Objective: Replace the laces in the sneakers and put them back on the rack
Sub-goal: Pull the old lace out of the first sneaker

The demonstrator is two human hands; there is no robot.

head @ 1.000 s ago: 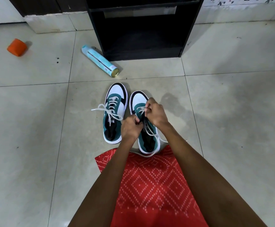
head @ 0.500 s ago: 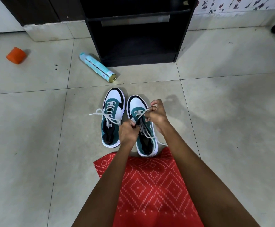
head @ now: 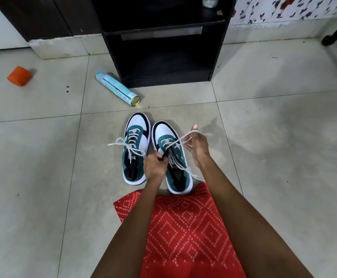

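Two teal, white and black sneakers stand side by side on the tiled floor, toes pointing away from me. The left sneaker (head: 136, 135) has its white lace tied in a bow (head: 128, 147). Over the right sneaker (head: 164, 133) my left hand (head: 153, 167) pinches the lace at the upper eyelets beside the tongue. My right hand (head: 197, 146) holds a white lace (head: 180, 138) stretched up and to the right of the shoe. A loose lace end (head: 193, 175) trails past my right wrist. The black shoe rack (head: 163, 47) stands just beyond the sneakers.
A light blue spray can (head: 116, 88) lies on its side left of the rack's foot. An orange cap (head: 19, 75) lies far left. Red patterned cloth (head: 179, 227) covers my lap. A dark furniture leg (head: 336, 37) shows at the top right.
My right hand has pulled away from my left, up and to the right, drawing the lace taut. The camera has tipped back, showing more of the rack.
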